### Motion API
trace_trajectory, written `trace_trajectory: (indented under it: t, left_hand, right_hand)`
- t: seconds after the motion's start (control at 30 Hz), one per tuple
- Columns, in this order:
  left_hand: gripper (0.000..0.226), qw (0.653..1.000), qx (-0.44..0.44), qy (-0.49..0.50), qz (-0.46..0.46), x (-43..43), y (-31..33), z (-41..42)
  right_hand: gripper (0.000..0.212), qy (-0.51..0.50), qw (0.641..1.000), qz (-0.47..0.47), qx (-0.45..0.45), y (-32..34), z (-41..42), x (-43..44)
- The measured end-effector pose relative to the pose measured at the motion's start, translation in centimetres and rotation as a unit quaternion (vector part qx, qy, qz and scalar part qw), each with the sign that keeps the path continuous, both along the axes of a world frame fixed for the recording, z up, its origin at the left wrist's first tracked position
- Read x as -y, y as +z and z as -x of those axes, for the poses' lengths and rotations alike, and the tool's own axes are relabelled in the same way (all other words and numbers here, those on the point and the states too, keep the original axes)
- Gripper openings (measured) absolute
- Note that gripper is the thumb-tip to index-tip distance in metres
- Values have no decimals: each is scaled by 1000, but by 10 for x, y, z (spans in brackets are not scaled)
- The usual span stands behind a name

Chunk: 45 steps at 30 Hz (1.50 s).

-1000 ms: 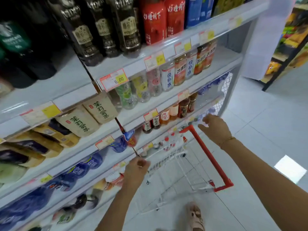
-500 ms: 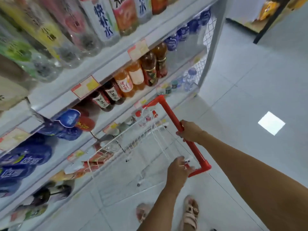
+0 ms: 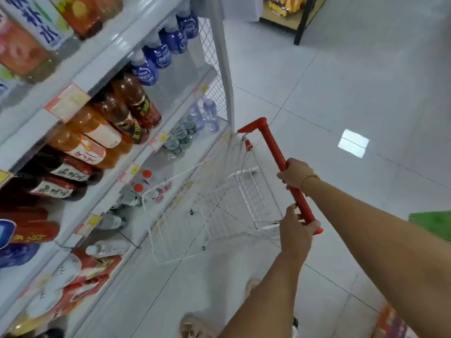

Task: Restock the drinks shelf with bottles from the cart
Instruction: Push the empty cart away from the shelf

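Head view: floor (image 3: 341, 69) of pale grey glossy tile with thin dark joints, one bright rectangular reflection (image 3: 353, 143) out in the aisle; drinks shelf (image 3: 151, 28) white, several tiers, runs down the left side and ends at a white post (image 3: 225, 69) with a wire mesh end panel (image 3: 212, 57); right of the post the tile lies open and wide, up to a dark-framed rack (image 3: 299, 20) of yellow packs far back; cart (image 3: 207, 215), a white wire basket, stands on the tile close alongside the lower tiers, its far corner near the post; cart handle (image 3: 275, 147) red, slanting across the basket's near side; right hand (image 3: 296, 173) wrapped round the bar at mid-length, beaded bracelet (image 3: 308, 178) on that wrist; left hand (image 3: 296, 230) closed round the bar's near end, near the other hand but apart; stock on the tiers: blue-labelled bottles (image 3: 158, 57) at the far end, dark brown bottles (image 3: 131, 103) and orange bottles (image 3: 95, 132) nearer, small clear bottles (image 3: 183, 135) one tier lower by the cart's far end, red-capped bottles (image 3: 139, 187) beside the basket wire; price tags (image 3: 66, 102) on tier edges; green object (image 3: 434, 225) at the right frame edge, kind unclear; sandalled foot (image 3: 192, 326) behind the cart.
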<state>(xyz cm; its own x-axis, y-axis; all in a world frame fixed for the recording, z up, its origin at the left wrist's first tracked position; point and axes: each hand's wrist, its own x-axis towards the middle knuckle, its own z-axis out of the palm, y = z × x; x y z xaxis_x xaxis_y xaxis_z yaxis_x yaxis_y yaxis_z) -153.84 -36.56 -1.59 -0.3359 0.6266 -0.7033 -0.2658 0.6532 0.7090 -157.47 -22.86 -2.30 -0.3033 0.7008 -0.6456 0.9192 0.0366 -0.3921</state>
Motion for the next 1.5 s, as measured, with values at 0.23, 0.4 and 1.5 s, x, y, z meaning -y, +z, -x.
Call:
trace_trajectory:
  t: [0.23, 0.4, 1.5]
  left_hand:
    - [51, 990, -65, -122, 15, -63, -4, -54]
    - [46, 952, -158, -261, 19, -98, -3, -44]
    - [65, 473, -462, -745, -87, -587, 3, -99]
  right_hand:
    - [34, -254, 960, 68, -98, -4, -109, -72]
    - [41, -160, 986, 19, -29, 6, -174, -97]
    - [36, -233, 949, -156, 146, -14, -334, -357]
